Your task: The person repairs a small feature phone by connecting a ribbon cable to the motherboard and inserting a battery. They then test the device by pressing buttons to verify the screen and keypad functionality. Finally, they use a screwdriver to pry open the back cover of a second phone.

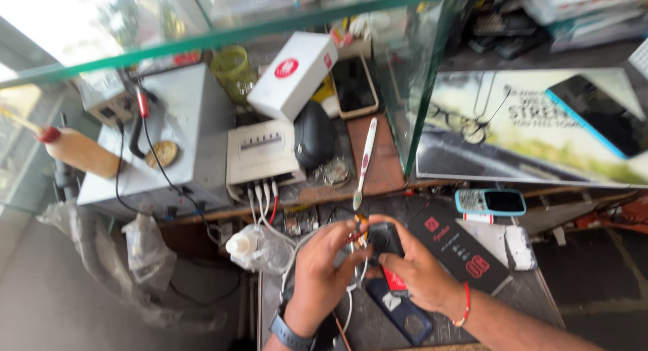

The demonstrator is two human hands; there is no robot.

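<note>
Your right hand (413, 270) is wrapped around a small black device (385, 239), thumb pressed on its front face and fingers closed behind it, holding it just above the dark work mat (466, 253) at the near edge of the bench. Your left hand (322, 270), with a dark watch (289, 334) on its wrist, comes in from the other side with its fingertips pinched together against the device's left edge; something thin and orange-red shows between them, too small to make out. White cables (264, 201) run down from a white box (260, 152) and loop under your hands. A dark blue phone case (399, 314) lies on the mat just below your right wrist. A small blue keypad phone (491, 202) rests to the right, well apart from your hands. A white toothbrush (363, 163) lies on the wooden ledge just above the device, and a small clear bottle (251, 248) with a white cap sits to the left, near your left hand.
</note>
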